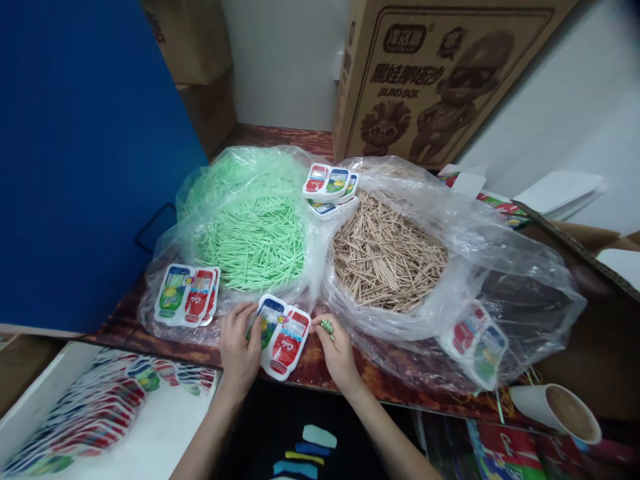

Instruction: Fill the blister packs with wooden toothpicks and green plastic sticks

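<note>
My left hand (241, 347) grips the left edge of a can-shaped double package (289, 350), one half blue and green, the other red and marked Cola. At the package's right edge, my right hand (343, 360) is closed around a small bundle of light green sticks (327, 327). Behind my hands lie a plastic bag of loose green sticks (255, 243) and a bag of brown sticks (387, 257). More such packages rest on the plastic: a pile (186, 297) at left, another pile (326, 183) between the bags, and one package (477, 343) at right.
A white box (165, 440) with rows of packages stands at lower left. To the left rises a blue panel (90, 160). At the back is a large cardboard box (400, 40). A paper cup (535, 403) leans near the table's right front edge.
</note>
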`<state>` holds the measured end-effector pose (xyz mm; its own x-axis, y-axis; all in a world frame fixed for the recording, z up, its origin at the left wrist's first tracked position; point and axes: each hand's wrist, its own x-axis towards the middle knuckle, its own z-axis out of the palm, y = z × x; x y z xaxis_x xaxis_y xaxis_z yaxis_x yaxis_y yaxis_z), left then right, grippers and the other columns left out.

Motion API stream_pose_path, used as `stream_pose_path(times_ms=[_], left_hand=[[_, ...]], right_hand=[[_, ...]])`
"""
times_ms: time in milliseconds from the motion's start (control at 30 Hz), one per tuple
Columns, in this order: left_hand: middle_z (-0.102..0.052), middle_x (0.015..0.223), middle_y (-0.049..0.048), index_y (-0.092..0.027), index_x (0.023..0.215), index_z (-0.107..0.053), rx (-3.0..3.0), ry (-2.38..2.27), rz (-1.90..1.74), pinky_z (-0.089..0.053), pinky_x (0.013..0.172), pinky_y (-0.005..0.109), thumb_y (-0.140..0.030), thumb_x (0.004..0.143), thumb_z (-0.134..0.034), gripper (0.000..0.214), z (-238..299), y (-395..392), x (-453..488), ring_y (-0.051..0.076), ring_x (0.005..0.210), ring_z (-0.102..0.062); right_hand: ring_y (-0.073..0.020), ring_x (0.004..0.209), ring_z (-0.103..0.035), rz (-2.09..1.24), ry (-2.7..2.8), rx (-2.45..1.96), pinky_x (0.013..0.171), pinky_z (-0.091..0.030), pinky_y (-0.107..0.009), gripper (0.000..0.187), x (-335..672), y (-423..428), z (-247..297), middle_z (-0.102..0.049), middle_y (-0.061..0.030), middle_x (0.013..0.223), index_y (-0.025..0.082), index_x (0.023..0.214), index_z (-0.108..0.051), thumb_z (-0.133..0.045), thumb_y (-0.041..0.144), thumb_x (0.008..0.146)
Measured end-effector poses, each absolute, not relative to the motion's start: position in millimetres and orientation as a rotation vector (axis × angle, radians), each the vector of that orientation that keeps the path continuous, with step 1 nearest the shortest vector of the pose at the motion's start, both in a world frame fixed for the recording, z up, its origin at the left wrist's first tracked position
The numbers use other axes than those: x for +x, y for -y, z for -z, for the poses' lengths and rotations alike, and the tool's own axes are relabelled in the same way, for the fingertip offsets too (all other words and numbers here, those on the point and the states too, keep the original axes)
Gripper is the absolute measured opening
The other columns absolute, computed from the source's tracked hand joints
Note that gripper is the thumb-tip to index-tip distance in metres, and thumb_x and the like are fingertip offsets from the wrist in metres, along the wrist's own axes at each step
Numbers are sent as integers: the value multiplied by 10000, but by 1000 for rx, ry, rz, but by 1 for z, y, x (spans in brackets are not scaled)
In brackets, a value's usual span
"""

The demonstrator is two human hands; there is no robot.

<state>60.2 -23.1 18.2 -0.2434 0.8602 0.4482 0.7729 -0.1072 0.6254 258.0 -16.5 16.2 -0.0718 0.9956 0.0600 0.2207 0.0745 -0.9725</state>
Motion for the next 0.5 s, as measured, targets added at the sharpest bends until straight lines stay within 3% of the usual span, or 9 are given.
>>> stream_pose_path(times_ms=[500], left_hand=[[-606,969,92,-192,1130,-602,1916,-2196,-937,-449,830,401,-395,863,-544,340,-5,13,55,285,921,-573]], right_hand=[[-196,938,-629,-1087,1448,-1242,876,-455,-312,221,265,17,-14,-679,-45,942,212,936,-640,-424,254,942]])
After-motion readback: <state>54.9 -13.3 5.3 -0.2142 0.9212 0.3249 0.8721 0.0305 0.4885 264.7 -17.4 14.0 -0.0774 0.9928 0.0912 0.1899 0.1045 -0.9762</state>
